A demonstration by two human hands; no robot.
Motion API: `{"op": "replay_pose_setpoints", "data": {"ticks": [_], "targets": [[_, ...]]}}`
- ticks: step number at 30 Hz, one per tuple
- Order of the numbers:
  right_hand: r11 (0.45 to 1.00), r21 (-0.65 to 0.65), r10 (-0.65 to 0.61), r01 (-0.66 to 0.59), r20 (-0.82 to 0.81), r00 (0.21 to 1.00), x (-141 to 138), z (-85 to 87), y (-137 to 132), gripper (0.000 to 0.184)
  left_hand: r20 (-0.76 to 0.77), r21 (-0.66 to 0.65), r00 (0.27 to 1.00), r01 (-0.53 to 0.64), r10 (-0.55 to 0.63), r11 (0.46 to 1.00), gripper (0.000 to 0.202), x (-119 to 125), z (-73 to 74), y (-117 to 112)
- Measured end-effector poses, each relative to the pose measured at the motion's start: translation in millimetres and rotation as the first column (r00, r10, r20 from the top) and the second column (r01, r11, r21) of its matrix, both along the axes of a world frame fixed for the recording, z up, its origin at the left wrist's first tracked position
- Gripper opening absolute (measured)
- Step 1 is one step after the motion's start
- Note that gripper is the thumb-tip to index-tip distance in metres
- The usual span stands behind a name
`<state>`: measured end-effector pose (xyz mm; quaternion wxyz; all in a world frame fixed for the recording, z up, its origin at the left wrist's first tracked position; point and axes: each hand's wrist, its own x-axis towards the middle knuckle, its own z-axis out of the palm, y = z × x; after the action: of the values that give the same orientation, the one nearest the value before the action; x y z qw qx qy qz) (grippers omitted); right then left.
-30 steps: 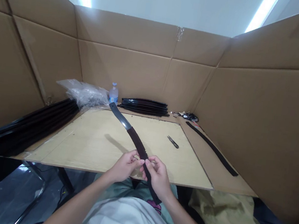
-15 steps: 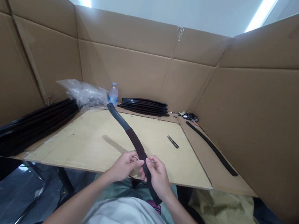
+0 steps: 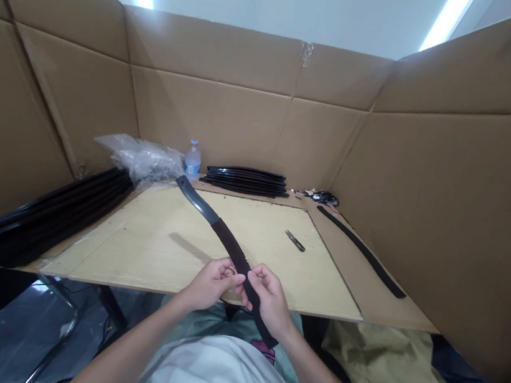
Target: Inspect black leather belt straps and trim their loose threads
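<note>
A long curved black strip (image 3: 214, 222) rises from my lap over the table's front edge, its far tip near the plastic bag. Most of its length wears a dark sleeve, and the far end is bare and glossy. My left hand (image 3: 212, 284) pinches the strip from the left with fingers closed. My right hand (image 3: 269, 300) grips the same strip just beside it, fingers wrapped around the sleeve. Both hands hover at the near edge of the wooden board (image 3: 145, 246).
A small pair of snips (image 3: 295, 241) lies right of centre. Stacks of black strips sit at the back (image 3: 247, 181) and along the left (image 3: 45, 214). A water bottle (image 3: 192, 159), crumpled plastic bag (image 3: 140, 157), single strip (image 3: 360, 250) at right. Cardboard walls enclose the table.
The strip's far tip has swung slightly left toward the plastic bag. Both hands keep their grip in nearly the same place.
</note>
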<state>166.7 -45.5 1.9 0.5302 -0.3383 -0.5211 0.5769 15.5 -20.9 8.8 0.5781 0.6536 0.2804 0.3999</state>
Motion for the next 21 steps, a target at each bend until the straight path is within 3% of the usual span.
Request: {"op": "replay_pose_setpoints", "data": {"ticks": [17, 21], "targets": [[0.991, -0.045, -0.119, 0.128, 0.166, 0.979, 0.8, 2.9, 0.1, 0.037, 0.043, -0.022, 0.999, -0.007, 0.008, 1.0, 0.021, 4.7, 4.4, -4.4], [0.995, -0.048, -0.073, 0.083, 0.178, 0.981, 1.1, 3.0, 1.7, 0.036, -0.009, 0.028, 0.997, -0.071, 0.071, 0.997, 0.021, 1.1, 0.6, -2.5]]}}
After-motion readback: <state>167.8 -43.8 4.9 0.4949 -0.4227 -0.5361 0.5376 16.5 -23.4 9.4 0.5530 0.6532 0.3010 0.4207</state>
